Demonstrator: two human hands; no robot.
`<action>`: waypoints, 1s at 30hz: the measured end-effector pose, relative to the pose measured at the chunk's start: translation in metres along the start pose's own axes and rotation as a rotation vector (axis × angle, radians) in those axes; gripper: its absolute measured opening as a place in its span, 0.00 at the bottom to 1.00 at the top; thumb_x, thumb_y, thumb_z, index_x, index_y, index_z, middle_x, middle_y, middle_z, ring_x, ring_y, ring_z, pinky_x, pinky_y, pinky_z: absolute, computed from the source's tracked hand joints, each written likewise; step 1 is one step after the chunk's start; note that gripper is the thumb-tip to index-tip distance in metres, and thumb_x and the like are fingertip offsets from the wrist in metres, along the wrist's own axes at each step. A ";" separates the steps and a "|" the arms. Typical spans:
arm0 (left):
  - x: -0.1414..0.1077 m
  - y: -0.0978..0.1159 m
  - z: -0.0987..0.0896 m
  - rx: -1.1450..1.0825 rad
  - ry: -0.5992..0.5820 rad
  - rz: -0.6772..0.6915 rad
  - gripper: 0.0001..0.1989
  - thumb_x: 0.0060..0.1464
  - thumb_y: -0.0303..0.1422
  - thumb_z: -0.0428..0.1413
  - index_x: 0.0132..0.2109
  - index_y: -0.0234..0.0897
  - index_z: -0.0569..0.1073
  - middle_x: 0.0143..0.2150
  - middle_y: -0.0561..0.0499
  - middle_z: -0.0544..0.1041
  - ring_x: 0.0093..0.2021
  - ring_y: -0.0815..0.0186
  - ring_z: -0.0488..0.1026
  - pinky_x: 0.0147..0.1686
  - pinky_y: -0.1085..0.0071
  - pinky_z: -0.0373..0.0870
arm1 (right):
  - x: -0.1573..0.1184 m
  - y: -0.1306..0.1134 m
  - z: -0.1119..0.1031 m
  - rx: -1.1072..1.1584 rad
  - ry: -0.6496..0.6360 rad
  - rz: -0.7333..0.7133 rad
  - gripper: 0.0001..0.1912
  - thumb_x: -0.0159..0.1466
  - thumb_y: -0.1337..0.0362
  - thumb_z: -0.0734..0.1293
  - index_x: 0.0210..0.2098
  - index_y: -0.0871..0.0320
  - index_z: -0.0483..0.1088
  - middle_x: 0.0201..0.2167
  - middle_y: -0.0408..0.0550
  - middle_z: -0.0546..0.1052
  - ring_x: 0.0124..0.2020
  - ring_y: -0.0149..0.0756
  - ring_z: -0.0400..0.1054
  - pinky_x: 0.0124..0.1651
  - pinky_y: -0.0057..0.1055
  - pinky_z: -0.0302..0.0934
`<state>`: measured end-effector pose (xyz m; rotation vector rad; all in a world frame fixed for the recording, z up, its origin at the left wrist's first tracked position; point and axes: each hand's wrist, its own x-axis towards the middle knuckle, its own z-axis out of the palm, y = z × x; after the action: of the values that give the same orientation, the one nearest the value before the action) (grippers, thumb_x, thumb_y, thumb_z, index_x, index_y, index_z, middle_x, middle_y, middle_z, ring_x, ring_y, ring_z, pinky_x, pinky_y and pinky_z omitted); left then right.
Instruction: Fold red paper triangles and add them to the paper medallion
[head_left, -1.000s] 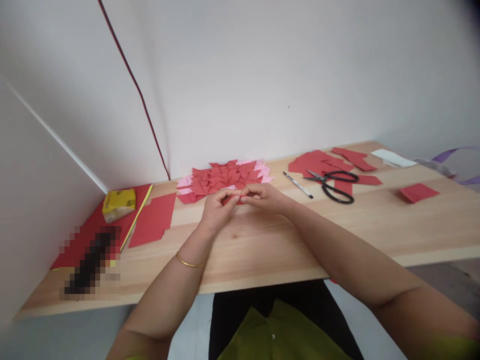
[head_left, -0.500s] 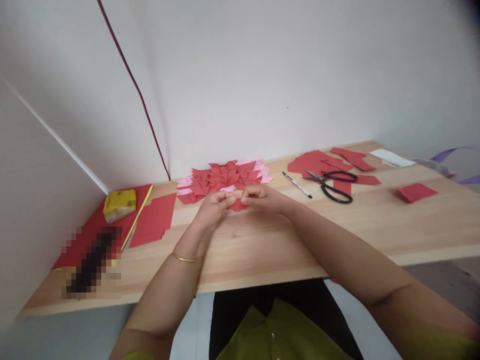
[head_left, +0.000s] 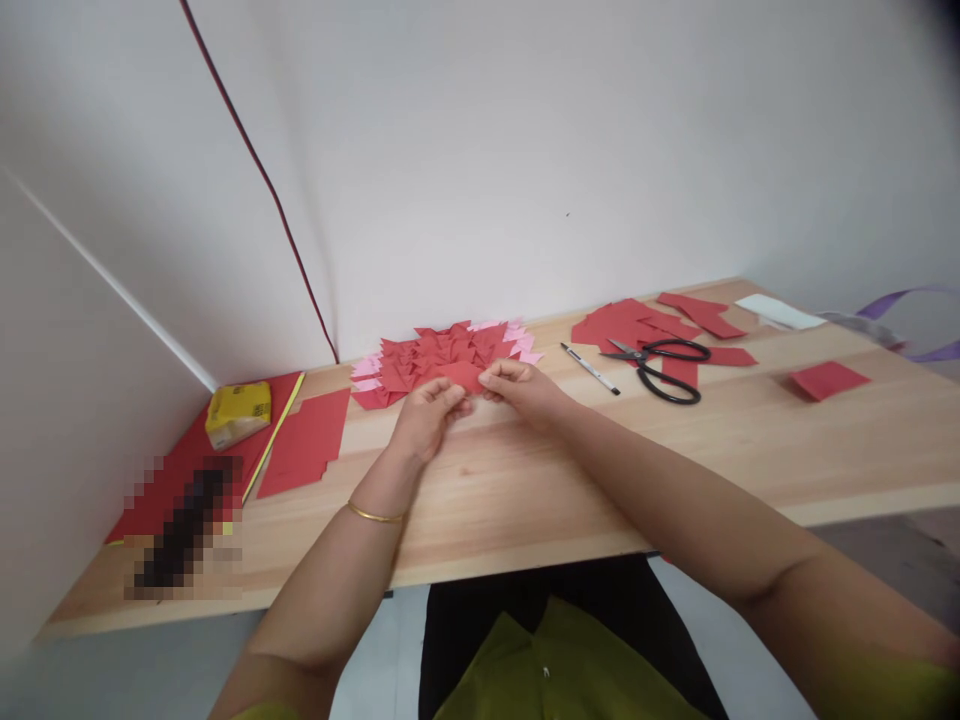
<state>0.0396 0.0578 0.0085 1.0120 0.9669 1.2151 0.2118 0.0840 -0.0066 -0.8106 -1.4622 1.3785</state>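
Note:
Between my two hands is a small red paper piece [head_left: 466, 376], pinched at its left side by my left hand [head_left: 431, 412] and at its right side by my right hand [head_left: 523, 388]. Both hands are closed on it, thumbs against fingers. Just behind them, against the wall, lies a pile of folded red and pink paper shapes [head_left: 442, 347]. The held piece overlaps the pile in view, so its far edge is hard to make out.
Right of my hands lie a pen [head_left: 590, 369], black-handled scissors [head_left: 643, 354], red paper pieces [head_left: 626, 322], a folded red paper [head_left: 829, 380] and a white strip [head_left: 780, 311]. At left are red sheets [head_left: 307, 440] and a yellow packet [head_left: 239, 413].
The red paper piece now shows above my fingertips rather than below them. My fingers have shifted their hold on it, and the view has moved slightly.

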 end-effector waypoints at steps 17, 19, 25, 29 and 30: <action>-0.004 0.000 -0.002 0.725 -0.104 0.319 0.12 0.52 0.40 0.56 0.28 0.35 0.70 0.24 0.54 0.70 0.26 0.71 0.63 0.28 0.74 0.60 | -0.002 -0.006 0.005 0.043 -0.138 -0.023 0.19 0.49 0.54 0.74 0.34 0.58 0.68 0.32 0.43 0.74 0.36 0.33 0.68 0.42 0.31 0.62; -0.005 0.004 -0.003 0.799 -0.133 0.337 0.12 0.53 0.40 0.55 0.28 0.35 0.69 0.24 0.55 0.68 0.25 0.71 0.61 0.27 0.74 0.58 | -0.001 -0.003 0.005 -0.013 -0.122 -0.079 0.18 0.50 0.53 0.73 0.30 0.58 0.68 0.30 0.42 0.72 0.33 0.32 0.67 0.39 0.30 0.62; -0.005 0.010 -0.005 0.879 -0.172 0.348 0.08 0.51 0.35 0.54 0.26 0.37 0.68 0.21 0.57 0.64 0.23 0.71 0.57 0.26 0.74 0.54 | 0.001 -0.001 0.000 -0.286 0.013 -0.054 0.20 0.50 0.48 0.71 0.21 0.58 0.65 0.19 0.40 0.66 0.24 0.29 0.59 0.27 0.27 0.53; -0.006 0.009 -0.004 0.857 -0.156 0.302 0.09 0.51 0.35 0.54 0.26 0.36 0.66 0.21 0.57 0.63 0.23 0.71 0.56 0.26 0.74 0.54 | 0.001 -0.005 -0.003 -0.269 0.029 0.010 0.17 0.51 0.50 0.71 0.28 0.59 0.70 0.22 0.41 0.71 0.25 0.29 0.63 0.28 0.27 0.55; -0.006 0.009 -0.004 0.838 -0.155 0.287 0.09 0.51 0.35 0.54 0.26 0.36 0.66 0.21 0.57 0.63 0.23 0.71 0.57 0.26 0.74 0.54 | 0.000 -0.006 -0.003 -0.262 0.030 0.006 0.16 0.53 0.51 0.70 0.30 0.59 0.71 0.23 0.42 0.72 0.26 0.30 0.64 0.30 0.28 0.57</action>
<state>0.0329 0.0526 0.0161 1.9252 1.2667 0.9292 0.2149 0.0844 -0.0013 -0.9965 -1.6397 1.1878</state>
